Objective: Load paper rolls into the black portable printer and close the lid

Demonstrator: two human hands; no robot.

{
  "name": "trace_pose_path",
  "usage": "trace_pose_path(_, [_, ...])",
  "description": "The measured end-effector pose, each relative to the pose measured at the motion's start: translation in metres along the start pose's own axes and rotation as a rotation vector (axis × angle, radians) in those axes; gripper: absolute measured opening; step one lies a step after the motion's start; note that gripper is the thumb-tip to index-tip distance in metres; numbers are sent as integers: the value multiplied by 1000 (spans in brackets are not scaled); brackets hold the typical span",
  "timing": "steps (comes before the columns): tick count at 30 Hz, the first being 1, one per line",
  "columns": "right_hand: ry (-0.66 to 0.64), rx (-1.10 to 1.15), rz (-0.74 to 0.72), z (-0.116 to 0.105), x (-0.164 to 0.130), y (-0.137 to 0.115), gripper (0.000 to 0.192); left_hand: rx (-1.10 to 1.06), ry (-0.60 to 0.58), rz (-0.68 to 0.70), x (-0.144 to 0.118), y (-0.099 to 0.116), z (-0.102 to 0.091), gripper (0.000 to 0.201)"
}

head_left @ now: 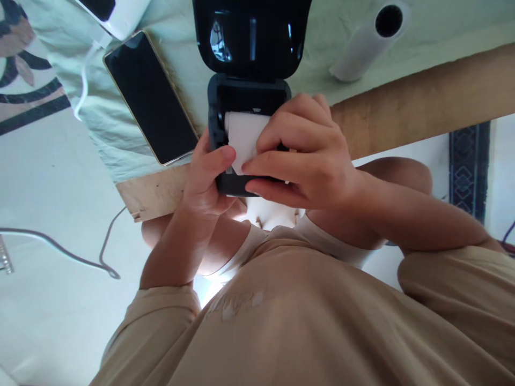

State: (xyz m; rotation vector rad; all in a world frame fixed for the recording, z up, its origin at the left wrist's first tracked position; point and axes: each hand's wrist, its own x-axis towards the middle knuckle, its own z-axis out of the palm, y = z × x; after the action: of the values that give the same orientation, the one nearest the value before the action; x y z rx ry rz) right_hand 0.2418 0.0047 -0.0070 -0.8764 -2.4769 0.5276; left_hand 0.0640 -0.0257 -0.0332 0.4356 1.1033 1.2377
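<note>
A small dark printer (225, 102) sits at the near edge of a cloth-covered surface, its glossy lid (251, 37) swung up and open. A white paper roll (243, 134) lies in its bay. My left hand (207, 174) grips the printer's left side, thumb resting on the paper's edge. My right hand (300, 153) covers the right part of the bay, its fingers pressing on the paper roll. The printer's right side is hidden under that hand.
A black phone (151, 96) lies face up left of the printer. A white charger (116, 13) with a white cable (82, 80) sits at the top left. A white paper roll (368, 40) lies at the upper right. Another cable (60, 249) runs over the floor.
</note>
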Motion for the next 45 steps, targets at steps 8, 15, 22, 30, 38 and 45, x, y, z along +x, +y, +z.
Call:
trace_pose_path(8, [152, -30, 104, 1, -2, -2, 45, 28, 3, 15, -3, -3, -5, 46])
trace_pose_path(15, [221, -50, 153, 8, -7, -9, 33, 34, -2, 107, 4, -12, -8, 36])
trace_pose_path(22, [238, 8, 109, -5, -4, 4, 38, -15, -71, 137, -4, -7, -8, 32])
trace_pose_path(30, [441, -82, -54, 20, -8, 14, 36, -31, 12, 100, 1, -4, 1, 35])
trace_pose_path(38, [368, -24, -12, 13, -6, 14, 33, -12, -71, 77, -6, -3, -6, 36])
trace_pose_path(45, [324, 54, 7, 13, -8, 6, 24, -69, -108, 64, -5, -3, -8, 40])
